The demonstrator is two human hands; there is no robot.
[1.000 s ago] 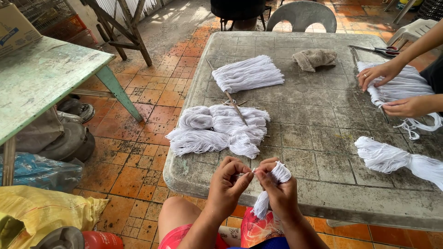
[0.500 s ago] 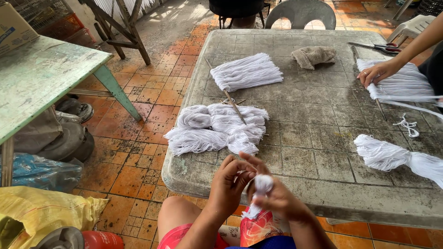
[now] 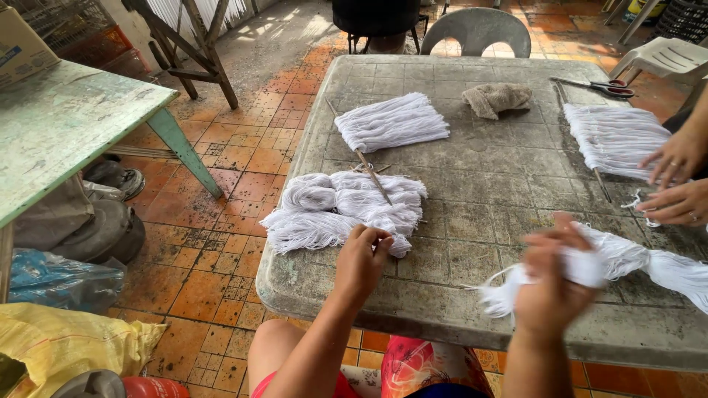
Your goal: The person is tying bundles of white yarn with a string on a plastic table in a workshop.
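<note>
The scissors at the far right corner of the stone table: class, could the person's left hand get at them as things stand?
Probably not easily. The left hand rests on the pile of white yarn at the near edge, while the scissors lie far across the table. Nothing blocks the way except another person's hands working near that side.

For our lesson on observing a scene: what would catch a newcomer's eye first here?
White yarn dominates the grey table: a heap of white skeins near its front left edge, which the left hand touches. The right hand, blurred, grips a white tasselled bundle at the front right. On the far right, another person's hands work by a flat fringe of yarn.
</note>
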